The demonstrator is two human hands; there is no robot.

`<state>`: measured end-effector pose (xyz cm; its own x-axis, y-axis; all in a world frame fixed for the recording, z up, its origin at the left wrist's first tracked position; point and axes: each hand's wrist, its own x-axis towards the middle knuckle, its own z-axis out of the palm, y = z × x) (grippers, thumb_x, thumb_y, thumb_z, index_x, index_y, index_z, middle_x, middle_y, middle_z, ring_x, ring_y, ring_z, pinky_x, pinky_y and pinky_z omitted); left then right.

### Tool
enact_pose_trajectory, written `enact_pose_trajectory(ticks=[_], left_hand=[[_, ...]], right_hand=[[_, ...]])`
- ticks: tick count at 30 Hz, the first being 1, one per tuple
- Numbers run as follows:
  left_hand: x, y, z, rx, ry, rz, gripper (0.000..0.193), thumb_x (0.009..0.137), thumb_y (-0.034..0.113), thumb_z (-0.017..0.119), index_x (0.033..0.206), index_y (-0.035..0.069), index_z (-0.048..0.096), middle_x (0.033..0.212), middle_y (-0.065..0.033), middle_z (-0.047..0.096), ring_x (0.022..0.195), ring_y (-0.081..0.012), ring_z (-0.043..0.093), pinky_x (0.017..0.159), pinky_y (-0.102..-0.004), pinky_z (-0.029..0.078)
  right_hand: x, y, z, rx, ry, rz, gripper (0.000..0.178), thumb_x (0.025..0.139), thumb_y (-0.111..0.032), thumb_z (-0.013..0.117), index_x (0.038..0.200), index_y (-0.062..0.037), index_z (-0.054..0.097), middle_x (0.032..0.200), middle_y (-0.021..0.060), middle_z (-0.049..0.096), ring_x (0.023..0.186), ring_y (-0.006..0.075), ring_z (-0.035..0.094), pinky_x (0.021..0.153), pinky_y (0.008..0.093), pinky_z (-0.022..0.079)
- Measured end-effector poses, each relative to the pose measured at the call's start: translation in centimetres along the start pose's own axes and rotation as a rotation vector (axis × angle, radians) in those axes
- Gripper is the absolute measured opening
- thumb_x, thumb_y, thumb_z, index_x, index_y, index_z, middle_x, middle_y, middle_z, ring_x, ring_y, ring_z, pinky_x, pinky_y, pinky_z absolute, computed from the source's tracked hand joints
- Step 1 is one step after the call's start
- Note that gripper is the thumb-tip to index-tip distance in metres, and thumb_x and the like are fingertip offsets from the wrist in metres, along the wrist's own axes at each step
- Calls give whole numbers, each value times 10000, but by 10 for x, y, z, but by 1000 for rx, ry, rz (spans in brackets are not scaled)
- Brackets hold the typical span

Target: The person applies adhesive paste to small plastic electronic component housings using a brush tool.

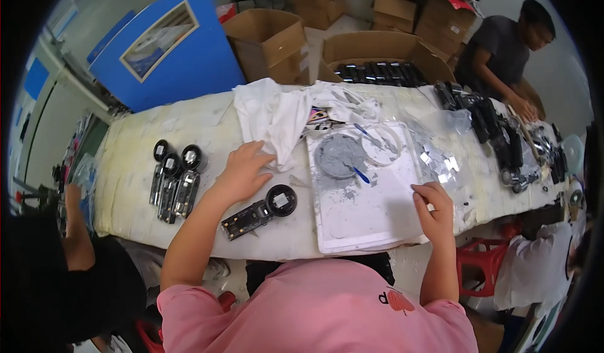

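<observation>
My left hand [244, 172] is open, its fingers spread at the lower edge of a white cloth [267, 117]. Just below it lies a black handheld device [250, 219] with a round head and exposed circuitry. To the left of that arm, several similar devices [168, 192] lie side by side. At the right edge of a white tray [365, 221], my right hand [435, 211] has its fingers curled in a pinch; whatever they hold is too small to make out. The tray bears a round mass of grey paste [338, 156], a blue-handled tool [360, 175] and a white ring-shaped lid [381, 145].
Small shiny square pieces [440, 164] lie on plastic right of the tray. More black devices [491, 126] are piled at the far right, near a seated person [503, 57]. Beyond the table stand cardboard boxes [267, 44] and a blue panel [170, 44]. Another person's arm [77, 233] is at left.
</observation>
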<state>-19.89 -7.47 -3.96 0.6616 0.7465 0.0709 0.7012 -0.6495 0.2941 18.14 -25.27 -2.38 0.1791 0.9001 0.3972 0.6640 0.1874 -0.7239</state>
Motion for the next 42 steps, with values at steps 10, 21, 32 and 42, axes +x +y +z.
enact_pose_trajectory(ticks=[10,21,32,42], left_hand=[[-17,15,-14,-54,96,-45,420,783,161,703,1181,67,606,1320,-180,502,1224,-370,448,1032,-434,331],[-38,49,-19,-98,232,-90,364,789,78,679,1135,24,582,1223,-166,559,1185,-362,481,1013,-443,334],[-69,86,-11,-151,340,-234,466,771,70,692,1209,16,542,1308,-193,489,1205,-383,440,1021,-457,335],[-71,66,-8,-54,277,-204,743,686,264,803,1302,8,475,1270,-202,504,1155,-381,462,978,-456,342]], right_hand=[[32,20,-39,-131,125,-58,86,814,-16,653,897,7,659,835,128,610,718,253,596,651,316,478],[155,161,-126,-554,420,23,152,849,-107,620,936,-4,692,884,180,647,826,348,626,754,383,497],[238,211,-35,-894,-99,354,523,760,-157,679,1225,-15,484,1028,281,625,995,396,620,860,456,496],[205,191,-68,-27,344,-111,655,784,-7,717,1357,30,403,1257,172,562,1143,210,560,964,315,442]])
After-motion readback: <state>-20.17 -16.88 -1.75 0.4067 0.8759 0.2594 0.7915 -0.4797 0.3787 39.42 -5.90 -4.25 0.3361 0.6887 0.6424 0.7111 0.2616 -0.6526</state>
